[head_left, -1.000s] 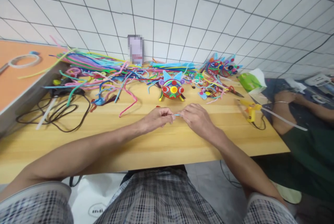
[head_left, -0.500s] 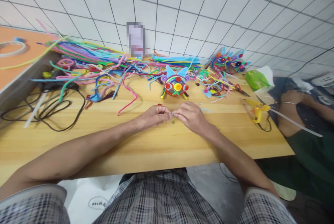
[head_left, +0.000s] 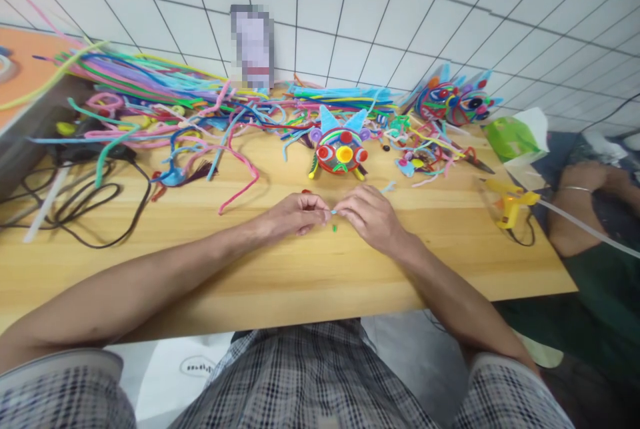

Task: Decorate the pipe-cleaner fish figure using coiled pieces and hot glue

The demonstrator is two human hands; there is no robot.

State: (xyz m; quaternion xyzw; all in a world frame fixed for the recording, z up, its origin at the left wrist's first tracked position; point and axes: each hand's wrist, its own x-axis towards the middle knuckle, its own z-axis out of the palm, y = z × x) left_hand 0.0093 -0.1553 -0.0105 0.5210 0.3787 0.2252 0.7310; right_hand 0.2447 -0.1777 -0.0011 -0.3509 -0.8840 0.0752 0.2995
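Between the fingertips of both hands is a short light-blue piece of pipe cleaner (head_left: 333, 212), mostly covered by the fingers. My left hand (head_left: 299, 214) pinches its left end and my right hand (head_left: 369, 214) its right end, low over the table. Just below them lies a tiny green bit (head_left: 335, 228). A small red piece (head_left: 306, 192) sits behind my left hand. Beyond the hands stands a colourful animal figure (head_left: 341, 152) with blue pointed ears, red round eyes and a yellow nose. Another light-blue scrap (head_left: 389, 186) lies behind my right hand.
Heaps of pipe cleaners (head_left: 150, 82) fill the table's back left. A yellow glue gun (head_left: 511, 204), scissors (head_left: 477, 160) and a green packet (head_left: 515, 136) are at the right. Two similar figures (head_left: 453, 99) stand by the wall. A black cable (head_left: 93, 209) coils left. A co-worker's arm (head_left: 580, 209) is far right.
The camera view has shifted slightly. Both hands stay together, and a little more of the light-blue piece shows between the fingertips.
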